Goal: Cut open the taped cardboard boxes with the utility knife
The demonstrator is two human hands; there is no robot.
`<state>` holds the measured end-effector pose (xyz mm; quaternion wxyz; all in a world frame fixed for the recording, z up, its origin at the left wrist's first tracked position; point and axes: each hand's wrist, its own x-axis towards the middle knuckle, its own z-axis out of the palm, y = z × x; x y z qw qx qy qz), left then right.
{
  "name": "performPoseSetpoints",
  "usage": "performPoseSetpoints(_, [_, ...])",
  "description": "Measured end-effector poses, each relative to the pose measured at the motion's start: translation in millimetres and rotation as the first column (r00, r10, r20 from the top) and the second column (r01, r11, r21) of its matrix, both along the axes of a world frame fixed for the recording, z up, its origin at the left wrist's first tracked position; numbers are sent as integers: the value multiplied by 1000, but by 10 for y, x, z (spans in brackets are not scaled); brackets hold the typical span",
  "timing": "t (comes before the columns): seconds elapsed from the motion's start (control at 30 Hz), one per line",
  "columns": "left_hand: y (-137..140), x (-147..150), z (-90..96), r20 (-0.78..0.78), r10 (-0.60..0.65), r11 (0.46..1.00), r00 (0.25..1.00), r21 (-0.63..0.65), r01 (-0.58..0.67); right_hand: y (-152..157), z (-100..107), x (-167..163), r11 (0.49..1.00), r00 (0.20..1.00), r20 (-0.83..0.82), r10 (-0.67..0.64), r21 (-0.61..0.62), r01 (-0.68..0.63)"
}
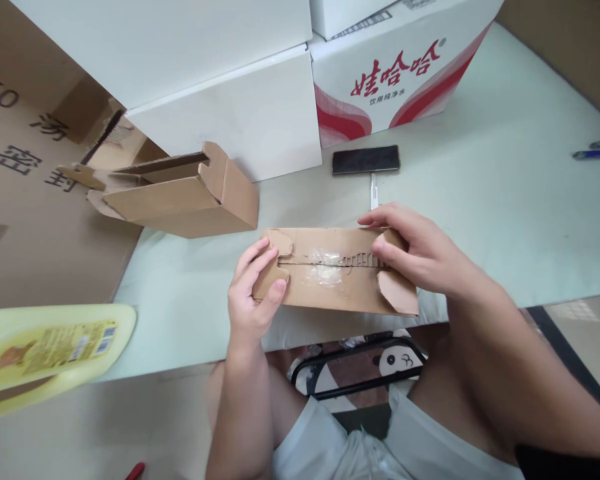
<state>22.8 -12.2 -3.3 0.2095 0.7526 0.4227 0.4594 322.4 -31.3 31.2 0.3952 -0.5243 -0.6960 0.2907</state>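
A small brown cardboard box (325, 293) is between my two hands near the table's front edge. Its upper face has a torn seam, with clear tape across the middle and cut flaps at both ends. My left hand (253, 293) is wrapped round the left end, thumb on top by the flap. At the other end, my right hand (423, 250) grips the corner, its thumb pressed on the top flap and fingers along the far side. Just beyond the box lies a slim pale strip-like object (374, 190), partly hidden, whose kind I cannot make out.
A second cardboard box (180, 210), its flaps open, stands left. Behind are white cartons (240, 120), one red-printed (395, 80), and a phone (365, 160). Pens (597, 153) lie far right. A yellow bottle (55, 347) is at the left edge, a large carton (40, 220) behind it.
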Motion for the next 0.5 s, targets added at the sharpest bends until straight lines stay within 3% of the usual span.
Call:
performPoseSetpoints(0.3, [61, -122, -49, 65, 16, 999, 998, -30, -14, -11, -118, -5, 998, 980, -201, 3, -67, -17])
performPoseSetpoints(0.5, [115, -198, -120, 185, 101, 991, 978, -111, -81, -5, -175, 17, 993, 968, -246, 45, -98, -71])
